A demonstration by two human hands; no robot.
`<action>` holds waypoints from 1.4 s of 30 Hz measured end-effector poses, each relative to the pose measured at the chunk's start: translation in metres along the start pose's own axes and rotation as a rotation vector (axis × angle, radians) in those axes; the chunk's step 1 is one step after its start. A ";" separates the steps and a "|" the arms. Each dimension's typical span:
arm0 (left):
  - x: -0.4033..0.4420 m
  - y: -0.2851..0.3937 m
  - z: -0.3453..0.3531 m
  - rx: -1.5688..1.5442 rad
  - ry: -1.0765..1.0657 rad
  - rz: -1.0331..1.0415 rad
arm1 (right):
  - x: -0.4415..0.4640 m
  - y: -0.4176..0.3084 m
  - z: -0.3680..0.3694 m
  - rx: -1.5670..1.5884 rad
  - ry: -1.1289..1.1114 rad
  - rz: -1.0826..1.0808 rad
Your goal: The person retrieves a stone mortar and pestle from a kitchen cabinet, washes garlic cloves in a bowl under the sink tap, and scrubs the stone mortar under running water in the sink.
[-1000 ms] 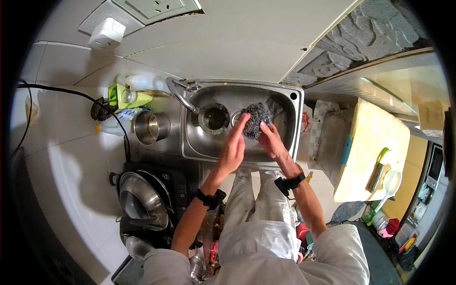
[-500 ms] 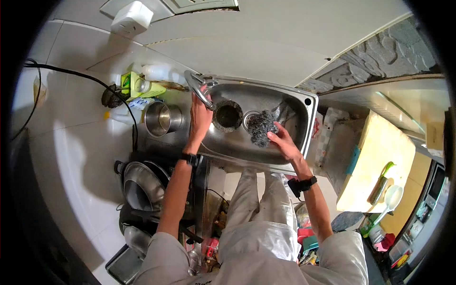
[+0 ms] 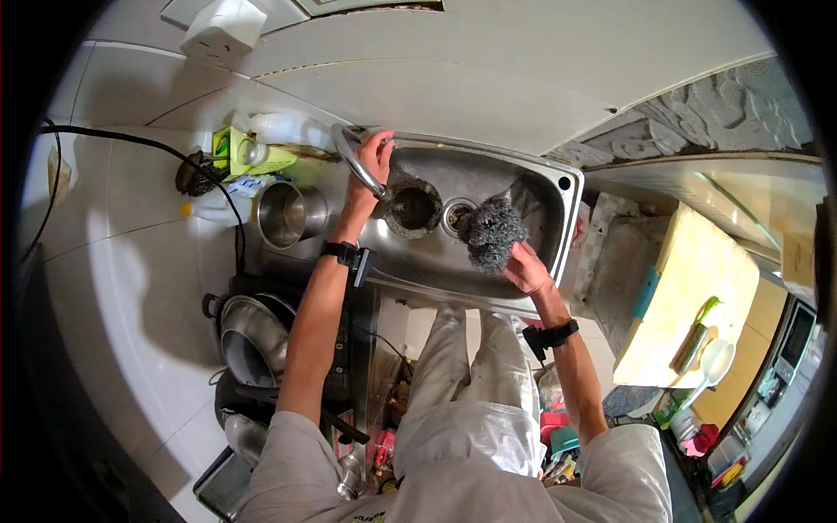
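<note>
A grey, shaggy scouring pad [image 3: 495,234] is held over the right half of the steel sink [image 3: 418,277] by my right hand [image 3: 527,268], its fingers closed on the pad's lower right edge. My left hand [image 3: 373,166] is up at the base of the curved faucet [image 3: 356,164], with its fingers at the handle area; the faucet partly hides them, and I cannot make out their grip. Below the spout, a round dark bowl-like piece [image 3: 413,209] lies in the sink, left of the drain [image 3: 457,216].
A steel pot [image 3: 289,214] stands left of the sink, near bottles and a green box [image 3: 253,153]. Pans [image 3: 251,342] sit on the stove at lower left. On the right, a cutting board [image 3: 689,301] bears a knife-like item, a green vegetable and a pale ladle [image 3: 715,364].
My left hand has gone from beside the pad to the faucet. My right hand still holds the pad, now slightly lower and farther right. The camera view has shifted a little.
</note>
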State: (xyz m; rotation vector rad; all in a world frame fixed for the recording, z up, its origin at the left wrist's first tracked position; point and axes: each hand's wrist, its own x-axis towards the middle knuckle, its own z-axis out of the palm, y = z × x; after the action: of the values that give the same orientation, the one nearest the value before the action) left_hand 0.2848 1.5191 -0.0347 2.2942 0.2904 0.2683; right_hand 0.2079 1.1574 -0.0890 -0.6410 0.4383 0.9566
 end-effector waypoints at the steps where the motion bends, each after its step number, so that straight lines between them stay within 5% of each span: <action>1: -0.002 0.001 -0.001 0.005 0.003 -0.003 | 0.004 0.000 -0.001 -0.061 0.037 0.019; 10: -0.034 0.002 0.000 0.027 0.077 0.180 | 0.015 0.001 0.030 -0.206 0.089 -0.025; 17: -0.086 0.008 0.017 0.217 0.148 0.076 | 0.025 0.002 0.040 -0.405 0.209 -0.047; 19: -0.115 0.010 0.027 0.180 0.072 -0.049 | 0.026 0.000 0.047 -0.419 0.231 -0.050; 24: -0.161 0.007 0.062 0.326 -0.135 0.046 | 0.042 -0.003 0.049 -0.475 0.234 -0.061; 36: -0.137 -0.013 0.098 0.265 -0.370 -0.189 | 0.029 -0.017 0.074 -0.499 0.325 -0.186; 40: -0.134 -0.022 0.075 0.424 -0.535 0.060 | 0.047 -0.007 0.074 -0.693 0.266 -0.337; 42: -0.139 -0.037 0.076 0.539 -0.447 0.233 | 0.059 -0.007 0.085 -1.184 0.218 -0.575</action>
State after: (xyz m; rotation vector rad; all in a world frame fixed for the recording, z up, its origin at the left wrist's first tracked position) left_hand 0.1689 1.4506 -0.1266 2.8388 -0.1578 -0.2424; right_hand 0.2502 1.2479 -0.0597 -1.8376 -0.1928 0.5089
